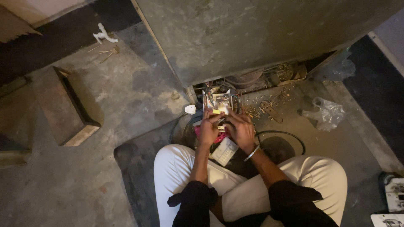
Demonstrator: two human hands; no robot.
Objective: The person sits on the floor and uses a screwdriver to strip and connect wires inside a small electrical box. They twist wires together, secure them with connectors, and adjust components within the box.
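Observation:
I sit on the floor in pale trousers and dark sleeves. Both hands are raised on a small metal electrical box (220,101) full of wires, which sits at the base of a big grey metal cabinet (252,33). My left hand (208,128) grips the box's lower left side, fingers curled. My right hand (240,129), with a bangle on the wrist, holds its lower right side, fingers up against the wiring. A pink object (219,137) shows between my hands. A white rectangular device (224,151) lies below them, on my lap.
A black cable (281,133) loops on the floor to the right. Crumpled clear plastic (327,112) lies further right. Debris and shavings (269,107) lie under the cabinet. A wooden block (67,107) lies to the left, a white plug (190,109) near the box, white equipment (393,197) at bottom right.

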